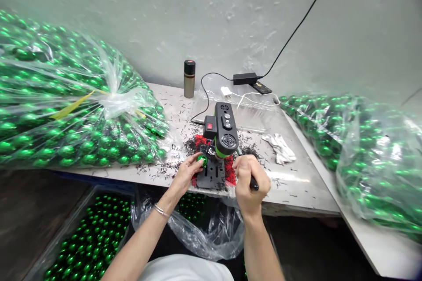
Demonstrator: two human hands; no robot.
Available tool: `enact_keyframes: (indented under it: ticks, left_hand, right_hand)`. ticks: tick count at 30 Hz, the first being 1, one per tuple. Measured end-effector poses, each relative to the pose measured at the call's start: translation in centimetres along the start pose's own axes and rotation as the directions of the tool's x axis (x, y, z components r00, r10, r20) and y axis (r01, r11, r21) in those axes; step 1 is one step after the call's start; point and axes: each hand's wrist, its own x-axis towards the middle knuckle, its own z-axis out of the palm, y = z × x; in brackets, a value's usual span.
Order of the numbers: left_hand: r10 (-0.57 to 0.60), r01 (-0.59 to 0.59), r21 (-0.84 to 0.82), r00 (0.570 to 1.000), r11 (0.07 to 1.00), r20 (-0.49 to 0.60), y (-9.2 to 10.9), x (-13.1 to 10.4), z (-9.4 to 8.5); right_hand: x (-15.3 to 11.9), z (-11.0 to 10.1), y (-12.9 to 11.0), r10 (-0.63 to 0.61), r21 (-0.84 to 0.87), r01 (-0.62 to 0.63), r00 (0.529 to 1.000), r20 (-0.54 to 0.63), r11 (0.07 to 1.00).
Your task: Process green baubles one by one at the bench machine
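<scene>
Between the fingertips of my left hand [188, 171] is a shiny green ball [202, 160], held at the left side of a small black bench machine [227, 127]. My right hand [251, 180] is closed in a fist round a black lever handle [253, 183] on the machine's right. The machine has vented black housing, buttons and a red switch, and its slotted base plate [211, 176] sits on red material [230, 171]. The ball lies close by the machine's head; whether they touch I cannot tell.
Clear bags of green balls lie at left [82, 109] and right [372, 162]. Black scraps litter the table [171, 96]. Behind stand a bottle [189, 80] and a power adapter [244, 79]. White gloves [280, 148] lie at right; an open bag of balls [95, 228] is below.
</scene>
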Motion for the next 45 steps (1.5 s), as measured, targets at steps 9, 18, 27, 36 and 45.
enact_keyframes:
  ticks: [9,18,27,36,45]
  left_hand:
    - [0.373,-0.380,0.573,0.918,0.726,0.136,-2.9,0.2,0.9]
    - [0.579,-0.619,0.715,0.728,0.325,0.367,-4.2,0.6,0.4]
    - [0.523,-0.560,0.696,0.796,0.449,0.303,-3.9,0.5,0.7]
    - [0.481,-0.527,0.682,0.829,0.506,0.284,-3.5,0.1,0.8]
    - [0.502,-0.547,0.674,0.815,0.496,0.291,-3.7,0.3,0.9]
  right_hand:
    - [-0.9,-0.3,0.3,-0.030,-0.043,0.031,0.999,0.022,0.999]
    - [-1.4,-0.5,0.5,-0.063,-0.062,0.067,0.997,0.053,0.996]
    - [-5.7,0.4,3.7,-0.155,-0.080,0.158,0.987,0.045,0.984]
    - [-8.3,1.7,6.1,-0.198,-0.096,0.192,0.978,-0.063,0.977]
    - [-8.5,2.1,6.9,-0.223,-0.070,0.218,0.972,-0.074,0.973]
